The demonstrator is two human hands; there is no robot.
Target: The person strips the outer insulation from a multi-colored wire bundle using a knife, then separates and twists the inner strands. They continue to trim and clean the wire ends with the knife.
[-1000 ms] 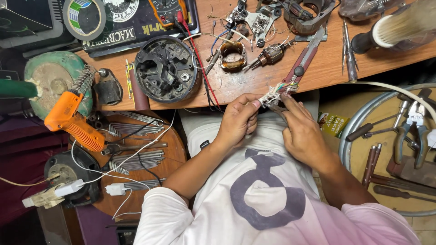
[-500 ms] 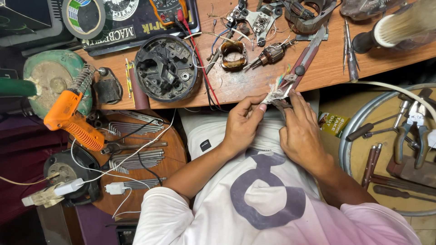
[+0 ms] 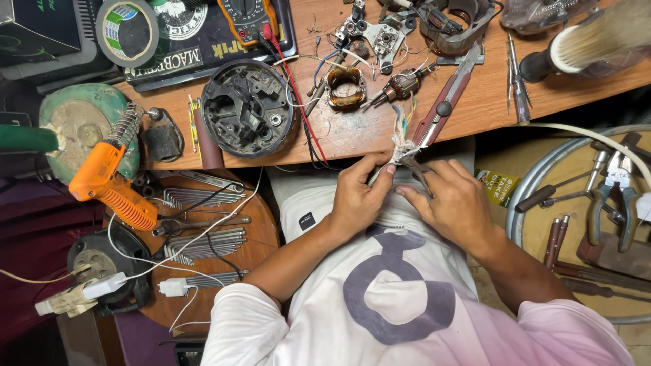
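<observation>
In the head view, your left hand (image 3: 359, 196) and right hand (image 3: 454, 203) meet just below the edge of the wooden tabletop (image 3: 488, 102), over your lap, and both are closed on the same thing: a small wire bundle (image 3: 403, 150) with a pale, frayed wrap and thin coloured leads fanning up from its top. Your left grip is pinched shut, thumb and forefinger on the lower left of the bundle; your right grip is closed too, fingers curled around what looks like a slim dark tool or stiff lead that runs into the wrap, though the view is too small to tell which. Compared with a second ago, the bundle has lifted a little toward the tabletop edge and stands more upright, and your hands have drawn closer together around it, so the work has tightened onto the wrapped spot itself, which I judge to be fine handling at the joint. The bundle now sits just beside the red-handled utility knife (image 3: 447, 102), which lies slanting at the tabletop edge, untouched. Farther up rest a small motor armature (image 3: 405, 83), a copper-wound coil (image 3: 344, 88) and the round black housing (image 3: 249, 108); none has shifted. To your left the orange glue gun (image 3: 108, 179) hangs over the round wooden stool (image 3: 258, 237) with its metal keys, well apart from your hands. To your right, pliers (image 3: 614, 196) lie in the ringed tray, unmoved.
</observation>
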